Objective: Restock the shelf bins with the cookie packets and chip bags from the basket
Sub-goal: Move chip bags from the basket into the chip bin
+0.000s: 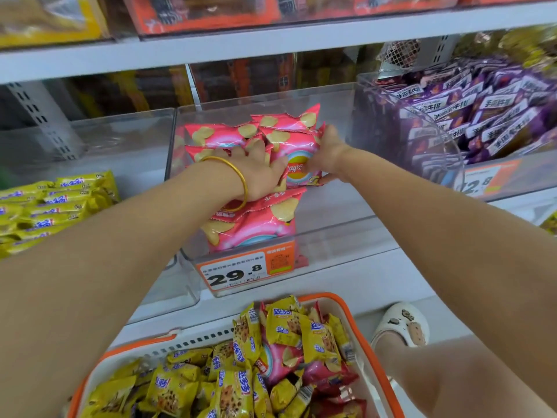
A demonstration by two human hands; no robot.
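Note:
Both my hands reach into the clear middle shelf bin [331, 236], which holds several pink chip bags [256, 227]. My left hand [259, 173], with a gold bangle at the wrist, presses on the pile, its fingers tucked among the bags. My right hand [328, 152] grips the edge of an upright pink chip bag [297, 167] between thumb and fingers. Below, the white and orange basket [340, 300] holds several yellow cookie packets [289, 327] and a few pink chip bags [280, 360].
A clear bin [99, 131] at left holds yellow cookie packets [45, 206]. At right stands a bin of purple packets [488, 110]. An orange price tag [247, 270] hangs on the middle bin's front. The upper shelf edge [271, 40] runs overhead. My foot in a white shoe [401, 324] is beside the basket.

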